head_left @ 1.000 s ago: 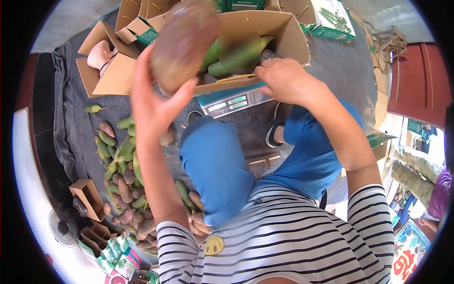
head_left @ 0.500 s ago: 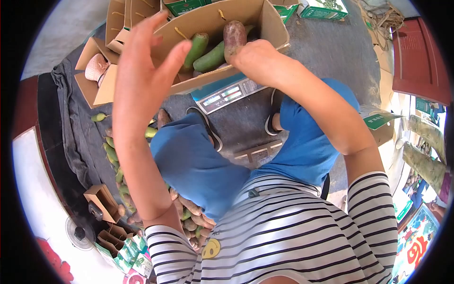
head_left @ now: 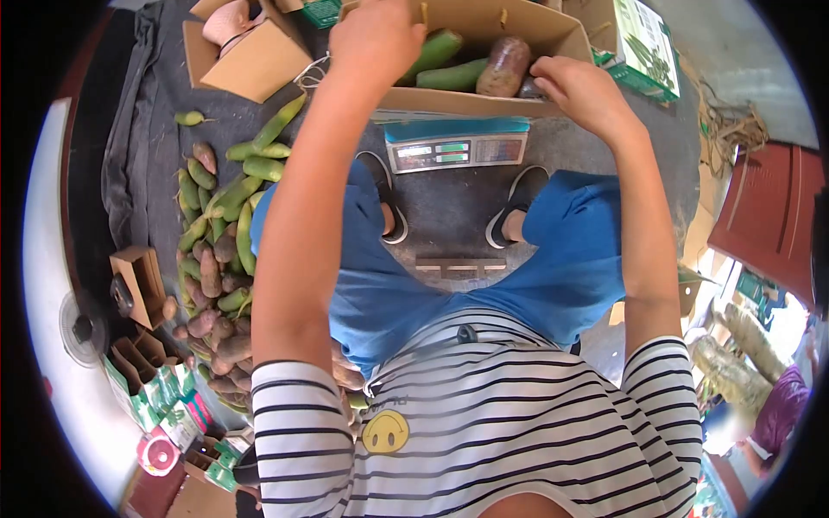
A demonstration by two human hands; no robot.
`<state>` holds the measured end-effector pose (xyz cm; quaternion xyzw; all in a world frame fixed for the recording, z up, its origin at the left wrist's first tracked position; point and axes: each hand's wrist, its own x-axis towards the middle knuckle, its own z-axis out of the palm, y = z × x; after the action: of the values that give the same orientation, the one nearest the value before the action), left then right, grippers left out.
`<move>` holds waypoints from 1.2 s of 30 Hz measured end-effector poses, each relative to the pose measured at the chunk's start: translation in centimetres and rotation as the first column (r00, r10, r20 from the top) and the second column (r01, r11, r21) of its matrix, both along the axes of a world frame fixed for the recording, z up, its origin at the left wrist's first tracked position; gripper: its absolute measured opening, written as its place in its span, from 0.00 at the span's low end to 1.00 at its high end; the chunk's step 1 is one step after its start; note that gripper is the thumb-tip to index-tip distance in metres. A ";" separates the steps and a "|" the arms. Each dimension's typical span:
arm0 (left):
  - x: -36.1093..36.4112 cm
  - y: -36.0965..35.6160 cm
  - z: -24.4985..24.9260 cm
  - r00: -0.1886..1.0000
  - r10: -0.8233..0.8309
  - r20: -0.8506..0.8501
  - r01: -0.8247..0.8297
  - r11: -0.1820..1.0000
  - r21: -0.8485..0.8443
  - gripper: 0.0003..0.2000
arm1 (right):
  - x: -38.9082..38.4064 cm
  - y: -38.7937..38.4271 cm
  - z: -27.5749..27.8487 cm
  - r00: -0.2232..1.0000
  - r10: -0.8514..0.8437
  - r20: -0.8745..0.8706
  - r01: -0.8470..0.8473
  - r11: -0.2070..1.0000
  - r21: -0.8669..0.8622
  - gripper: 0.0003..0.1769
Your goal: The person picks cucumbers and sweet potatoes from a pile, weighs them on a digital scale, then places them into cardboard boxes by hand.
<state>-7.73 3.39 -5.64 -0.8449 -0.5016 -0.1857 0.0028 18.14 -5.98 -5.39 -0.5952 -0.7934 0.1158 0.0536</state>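
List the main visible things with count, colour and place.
Long open cardboard box: one, brown, top centre
Long smooth vegetables: at least two, green, inside it
Oblong rough vegetable: at least one, brown, same box
Flat digital scale: one, silver and blue, upper centre
Mixed vegetable heap: uncountable, green and brown, left floor
Squarish open cardboard carton: one, brown, upper left
Printed carton: one, white and green, upper right
Round fan: one, grey, left edge
Striped shirt: one, white and black, bottom centre
Trousers: one pair, blue, centre
Left hand: one, long box's left end
Right hand: one, long box's right end
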 end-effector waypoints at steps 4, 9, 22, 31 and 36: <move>1.5 -1.5 4.6 0.997 -0.011 -0.073 -0.008 0.964 -0.267 0.18 | -0.7 0.4 0.2 0.999 -0.017 -0.046 0.018 1.000 0.025 0.11; 1.0 -0.5 2.3 0.967 -0.194 -0.164 0.134 0.938 -0.321 0.19 | 0.0 -1.0 3.6 0.983 -0.008 -0.186 0.058 0.963 0.265 0.12; 2.2 -1.5 2.0 0.903 -0.417 -0.108 0.363 0.872 -0.329 0.20 | 14.2 -26.8 -4.6 0.229 -0.675 -0.701 0.973 0.176 0.148 0.09; 2.4 -1.0 1.1 0.928 -0.361 -0.092 0.309 0.885 -0.348 0.20 | 25.0 -52.2 -12.5 -0.559 -0.829 0.000 0.823 -0.555 0.121 0.30; 1.8 -0.5 -0.2 0.927 -0.366 -0.087 0.318 0.885 -0.340 0.20 | 26.4 -54.1 -17.1 -0.605 -0.795 0.042 0.761 -0.594 -0.261 0.28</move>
<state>-5.95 2.90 -5.87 -0.9208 -0.3662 -0.0363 -0.1295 44.58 -60.12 -22.53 -0.9575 0.1969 0.1288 0.1667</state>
